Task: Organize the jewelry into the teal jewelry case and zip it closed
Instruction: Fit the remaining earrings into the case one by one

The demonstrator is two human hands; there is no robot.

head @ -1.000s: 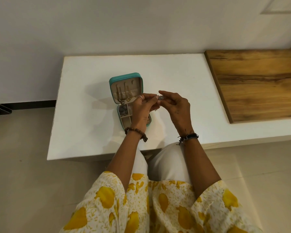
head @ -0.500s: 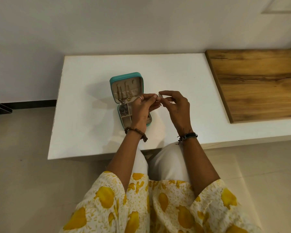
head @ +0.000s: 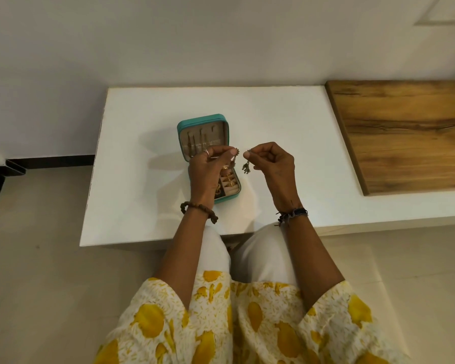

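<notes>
My open teal zip-around jewelry case (head: 204,119) is the lone obstacle; white tabletop (head: 286,122) lies bare left, right and behind it.

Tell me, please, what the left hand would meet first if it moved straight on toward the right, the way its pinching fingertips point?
Most likely the dangling earring pinched by the right hand, then that hand itself. The left hand, pinching its own small piece, faces it across a short gap; relative depth is uncertain from this single view.

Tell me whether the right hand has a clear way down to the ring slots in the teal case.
Probably yes: the right hand, pinching a dangling earring, hovers just right of the open teal case; its ring slots lie uncovered beside the left hand.
</notes>
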